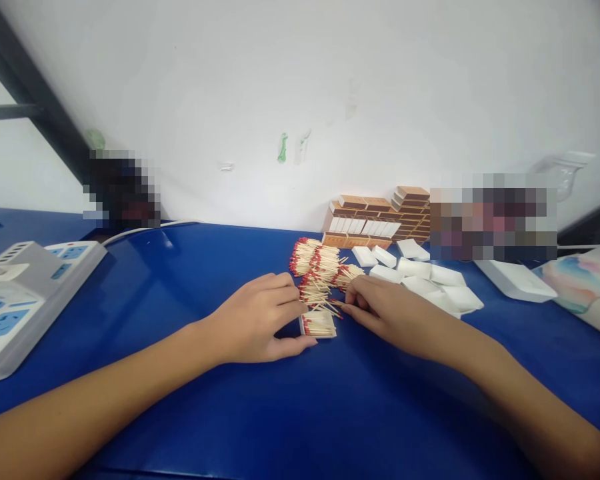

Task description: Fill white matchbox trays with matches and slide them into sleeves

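Our left hand (pixel 260 319) grips a rectangular white matchbox tray (pixel 326 337); our right hand (pixel 397 309) pinches a slim, red-tipped wooden matchstick (pixel 338 304).

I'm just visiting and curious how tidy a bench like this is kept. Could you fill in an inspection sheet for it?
Surface: glossy blue tabletop.
Work items: heaped red-tipped matches, a part-filled white tray, white box pieces, stacked brown matchboxes.
Clutter: power strip at far left, multicoloured item at far right.
Hands: left hand beside the part-filled tray, fingers around its side; right hand at the heap, thumb and forefinger close together, grip unclear.
Cables: white cable behind the power strip.
Surroundings: pale wall with a green scrap; two patches are pixelated.
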### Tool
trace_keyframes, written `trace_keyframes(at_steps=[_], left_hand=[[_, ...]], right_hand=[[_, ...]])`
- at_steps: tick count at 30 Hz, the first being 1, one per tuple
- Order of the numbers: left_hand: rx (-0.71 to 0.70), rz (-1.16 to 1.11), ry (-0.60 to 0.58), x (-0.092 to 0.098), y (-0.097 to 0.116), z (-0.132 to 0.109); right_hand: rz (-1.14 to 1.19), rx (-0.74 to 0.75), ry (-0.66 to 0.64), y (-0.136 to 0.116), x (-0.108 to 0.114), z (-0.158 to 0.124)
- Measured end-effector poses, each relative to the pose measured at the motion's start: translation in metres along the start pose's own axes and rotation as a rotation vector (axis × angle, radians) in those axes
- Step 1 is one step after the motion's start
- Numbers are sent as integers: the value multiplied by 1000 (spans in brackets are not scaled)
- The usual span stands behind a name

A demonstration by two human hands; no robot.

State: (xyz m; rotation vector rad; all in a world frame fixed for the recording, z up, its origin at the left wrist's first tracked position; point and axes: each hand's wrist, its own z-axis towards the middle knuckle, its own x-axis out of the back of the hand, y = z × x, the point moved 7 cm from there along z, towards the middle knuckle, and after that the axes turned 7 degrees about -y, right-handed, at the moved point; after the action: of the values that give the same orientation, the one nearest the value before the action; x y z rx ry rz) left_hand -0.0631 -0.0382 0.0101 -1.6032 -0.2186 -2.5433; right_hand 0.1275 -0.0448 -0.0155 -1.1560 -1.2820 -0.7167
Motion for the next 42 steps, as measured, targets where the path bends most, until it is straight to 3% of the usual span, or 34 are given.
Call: trace_keyframes(at_steps=[10, 26, 42], left_hand=[[2, -4, -5, -1, 0, 0], [-5, -6, 1, 0, 0, 0], [-8, 5, 6, 1, 1, 0]], right_hand=[[-4, -66, -16, 5, -2, 1], [-40, -22, 11, 2, 1, 0], [-98, -81, -62, 6, -5, 0]])
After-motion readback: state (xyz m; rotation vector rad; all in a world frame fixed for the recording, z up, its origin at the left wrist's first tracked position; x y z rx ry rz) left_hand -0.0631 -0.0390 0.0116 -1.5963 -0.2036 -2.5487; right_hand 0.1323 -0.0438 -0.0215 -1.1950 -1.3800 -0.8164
